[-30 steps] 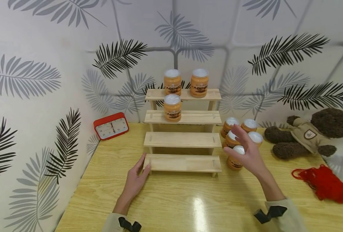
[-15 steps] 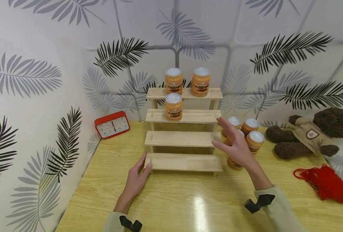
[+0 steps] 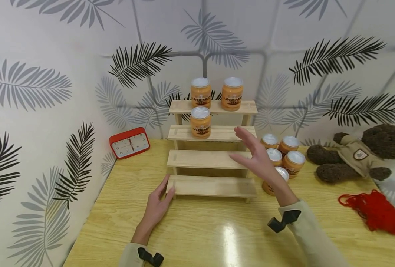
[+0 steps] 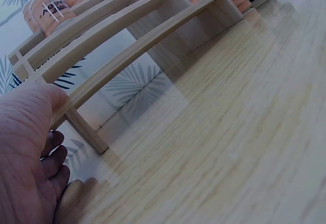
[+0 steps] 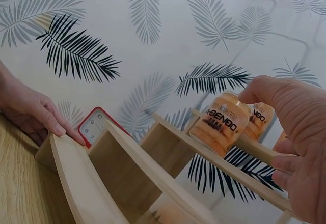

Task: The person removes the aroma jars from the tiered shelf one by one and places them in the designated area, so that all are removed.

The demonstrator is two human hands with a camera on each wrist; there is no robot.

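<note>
A wooden tiered shelf (image 3: 212, 159) stands on the table, with orange-filled, silver-lidded jars on it. Two jars share the top tier, one left of centre (image 3: 201, 93) and one further right (image 3: 232, 94). A third jar (image 3: 200, 123) sits on the tier below. My left hand (image 3: 158, 202) grips the left end of the lowest tier; the left wrist view shows the thumb (image 4: 53, 95) on the board and fingers curled below. Over the shelf's right part hovers my right hand (image 3: 255, 157), thumb and fingers spread, holding nothing. Right of the shelf stand several more jars (image 3: 293, 164).
A red clock (image 3: 129, 143) stands left of the shelf against the wall. At the right lie a brown teddy bear (image 3: 354, 155) and a bundle of red yarn (image 3: 375, 211). Leaf-patterned walls rise behind and to the left of the table (image 3: 197, 230).
My right hand has moved left from above the group of jars to over the shelf's right part, still with nothing in it. The left hand has kept its place on the lowest tier.
</note>
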